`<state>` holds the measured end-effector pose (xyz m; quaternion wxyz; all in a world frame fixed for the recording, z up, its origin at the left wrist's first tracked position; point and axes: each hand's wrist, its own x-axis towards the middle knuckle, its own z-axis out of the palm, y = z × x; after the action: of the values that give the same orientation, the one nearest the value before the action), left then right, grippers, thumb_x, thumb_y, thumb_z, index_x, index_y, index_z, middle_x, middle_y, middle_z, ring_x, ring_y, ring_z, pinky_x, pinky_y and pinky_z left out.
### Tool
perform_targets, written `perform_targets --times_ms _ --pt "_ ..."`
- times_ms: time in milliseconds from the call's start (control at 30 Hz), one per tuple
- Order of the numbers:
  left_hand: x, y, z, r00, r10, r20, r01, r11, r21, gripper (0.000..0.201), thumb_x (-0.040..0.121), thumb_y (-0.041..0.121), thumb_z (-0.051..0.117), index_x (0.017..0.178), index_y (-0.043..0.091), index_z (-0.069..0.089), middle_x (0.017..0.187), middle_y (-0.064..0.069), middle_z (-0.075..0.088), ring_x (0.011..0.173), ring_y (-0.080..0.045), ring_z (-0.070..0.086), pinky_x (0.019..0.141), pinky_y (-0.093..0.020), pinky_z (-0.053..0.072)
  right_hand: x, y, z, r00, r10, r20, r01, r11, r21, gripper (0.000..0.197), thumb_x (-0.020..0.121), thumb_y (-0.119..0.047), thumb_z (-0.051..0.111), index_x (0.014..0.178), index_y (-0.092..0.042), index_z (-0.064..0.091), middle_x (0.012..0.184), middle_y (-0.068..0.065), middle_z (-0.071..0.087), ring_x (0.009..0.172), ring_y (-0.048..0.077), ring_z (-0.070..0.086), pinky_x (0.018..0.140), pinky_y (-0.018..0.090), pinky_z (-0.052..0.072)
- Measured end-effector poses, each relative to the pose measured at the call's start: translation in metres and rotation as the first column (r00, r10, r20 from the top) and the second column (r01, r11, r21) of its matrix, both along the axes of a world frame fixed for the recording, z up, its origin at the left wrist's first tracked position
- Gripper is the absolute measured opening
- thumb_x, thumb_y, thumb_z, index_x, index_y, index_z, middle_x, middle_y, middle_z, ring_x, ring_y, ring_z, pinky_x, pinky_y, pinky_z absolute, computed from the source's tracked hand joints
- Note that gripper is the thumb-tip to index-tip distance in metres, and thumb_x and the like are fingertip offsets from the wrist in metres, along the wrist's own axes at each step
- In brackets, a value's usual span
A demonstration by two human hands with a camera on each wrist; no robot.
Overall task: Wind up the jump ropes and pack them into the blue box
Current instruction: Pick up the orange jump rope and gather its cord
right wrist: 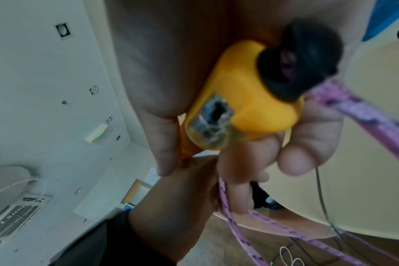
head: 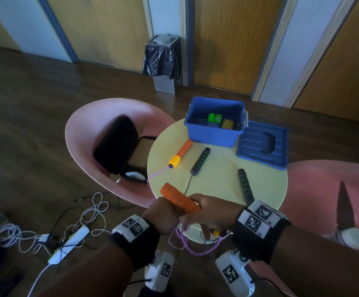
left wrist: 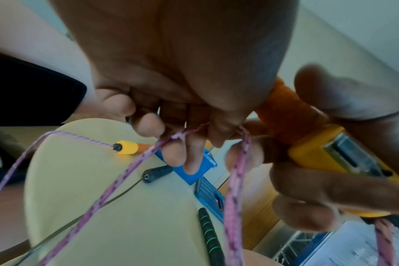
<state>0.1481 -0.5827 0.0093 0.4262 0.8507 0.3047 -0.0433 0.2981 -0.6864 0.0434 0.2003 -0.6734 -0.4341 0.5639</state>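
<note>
Head view: round yellow table [head: 217, 172] on dark wood floor [head: 35, 99]; right hand [head: 213, 213] grips orange handle [head: 180, 200]; left hand [head: 163, 217] pinches purple rope [head: 195, 251].

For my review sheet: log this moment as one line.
right hand: grips orange handle | left hand: pinches purple rope | black rope: on table | blue box: open
</note>
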Motion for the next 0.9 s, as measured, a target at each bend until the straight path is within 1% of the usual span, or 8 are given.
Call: perform_targets --times_ms 133,233,367,467,600,700,800,900 --pt "0.005 -0.001 0.006 0.993 -0.103 -0.05 0.106 0.993 0.048 0.032 0.085 0.037 0.05 0.075 0.018 0.074 0.067 0.022 0.063 0.066 0.001 0.056 0.068 -0.014 0.042 -0.004 0.0 0.0 0.995 -0.105 0.005 0.104 0.994 0.023 0.038 0.082 -0.037 0.078 0.108 -0.016 0.06 0.088 0.002 0.077 0.052 0.013 0.061 0.052 0.025 0.048" --pt "0.01 -0.004 -0.002 0.997 -0.002 -0.078 0.006 0.999 0.052 0.022 0.087 0.027 0.057 0.068 0.024 0.068 0.063 0.014 0.059 0.061 -0.001 0.053 0.058 -0.017 0.039 -0.004 -0.004 0.002 0.992 -0.106 0.071 0.103 0.994 0.042 0.032 0.079 -0.034 0.082 0.097 -0.014 0.063 0.079 0.0 0.072 0.053 0.011 0.061 0.053 0.021 0.049" --pt "0.014 -0.009 -0.002 0.995 0.063 -0.075 -0.06 0.998 0.037 0.036 0.087 0.015 0.055 0.052 0.024 0.058 0.059 0.01 0.055 0.057 -0.003 0.05 0.055 -0.018 0.035 -0.007 -0.012 0.002 0.983 -0.152 0.107 0.144 0.987 0.076 0.032 0.076 -0.026 0.084 0.09 -0.017 0.057 0.081 0.002 0.063 0.054 0.011 0.061 0.049 0.019 0.049" --pt "0.015 -0.013 0.002 0.988 0.148 -0.04 -0.151 0.986 -0.07 0.032 0.083 0.024 0.059 0.051 0.022 0.062 0.055 0.009 0.061 0.058 -0.007 0.056 0.062 -0.024 0.043 -0.009 -0.017 -0.001 0.968 -0.23 0.096 0.222 0.971 0.086 0.024 0.077 -0.017 0.078 0.091 -0.017 0.058 0.082 0.002 0.065 0.062 0.017 0.065 0.061 0.03 0.058" --pt "0.013 -0.017 0.0 0.983 0.181 0.019 -0.176 0.975 -0.138 0.031 0.074 0.045 0.063 0.061 0.017 0.069 0.054 0.009 0.062 0.054 -0.005 0.055 0.062 -0.025 0.043 -0.004 -0.026 0.007 0.941 -0.329 0.084 0.321 0.943 0.09 0.007 0.083 -0.012 0.064 0.089 -0.012 0.066 0.075 0.004 0.068 0.053 0.014 0.058 0.047 0.021 0.045" --pt "0.007 -0.017 -0.012 0.99 0.14 0.032 -0.137 0.987 -0.079 0.028 0.084 0.039 0.069 0.066 0.017 0.068 0.054 0.012 0.06 0.053 0.0 0.051 0.059 -0.023 0.04 0.009 -0.033 0.02 0.911 -0.397 0.116 0.38 0.914 0.141 0.008 0.084 -0.018 0.065 0.084 -0.01 0.065 0.061 0.0 0.063 0.047 0.012 0.055 0.047 0.021 0.042" --pt "-0.006 -0.015 -0.032 0.99 0.13 -0.054 -0.133 0.989 -0.067 0.029 0.086 0.039 0.065 0.066 0.018 0.066 0.06 0.005 0.063 0.056 -0.005 0.053 0.059 -0.023 0.041 0.026 -0.039 0.031 0.854 -0.521 -0.014 0.514 0.838 0.181 0.008 0.086 -0.014 0.068 0.082 -0.008 0.065 0.065 0.005 0.065 0.056 0.017 0.058 0.057 0.028 0.045" --pt "-0.018 -0.015 -0.052 0.98 0.119 -0.161 -0.127 0.991 -0.041 0.032 0.09 0.036 0.062 0.062 0.021 0.062 0.06 0.005 0.062 0.056 -0.004 0.054 0.06 -0.025 0.043 0.035 -0.044 0.043 0.708 -0.607 -0.36 0.694 0.693 0.196 0.008 0.091 -0.007 0.063 0.088 -0.008 0.07 0.096 0.012 0.073 0.088 0.024 0.066 0.075 0.038 0.047"
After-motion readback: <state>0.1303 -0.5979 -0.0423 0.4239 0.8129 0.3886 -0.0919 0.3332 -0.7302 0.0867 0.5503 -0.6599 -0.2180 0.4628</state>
